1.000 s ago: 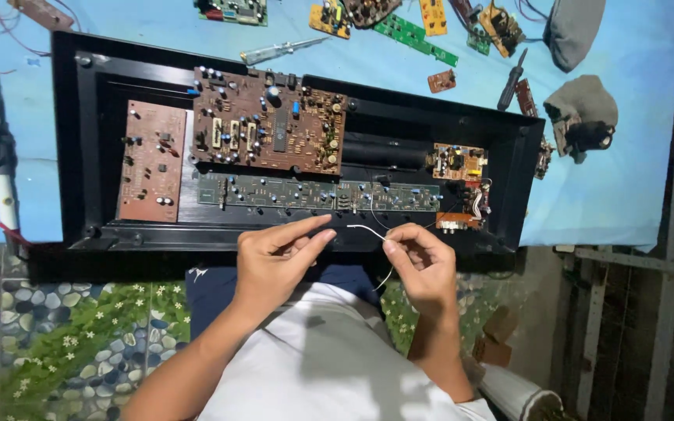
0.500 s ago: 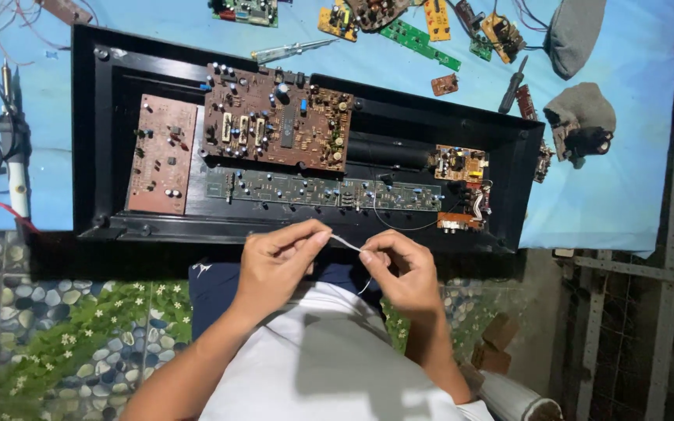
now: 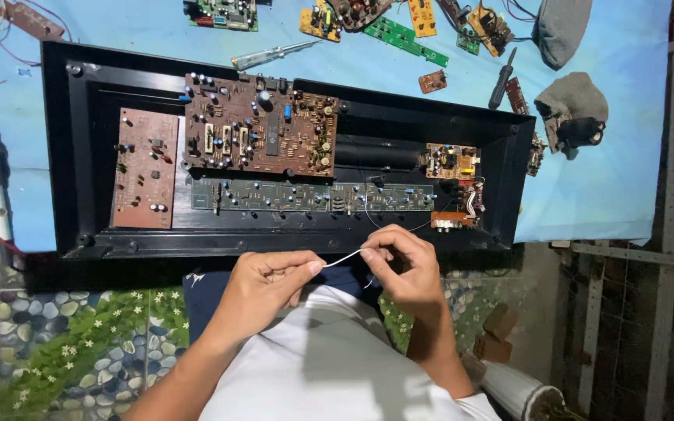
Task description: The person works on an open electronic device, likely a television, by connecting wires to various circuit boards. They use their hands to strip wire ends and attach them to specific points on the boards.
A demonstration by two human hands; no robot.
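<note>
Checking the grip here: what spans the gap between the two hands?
In the head view, a thin white wire runs between the left hand and the right hand, pinched by both; nothing else lies there.

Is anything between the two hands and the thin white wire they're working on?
Nothing visible. The left hand and right hand each pinch an end of the thin white wire directly, just in front of the open black chassis.

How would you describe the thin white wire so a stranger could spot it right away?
Start at the long black plastic case lying open on the blue table. Below its near edge, the left hand and right hand pinch a thin white wire stretched between them, the only pale strand there.
</note>
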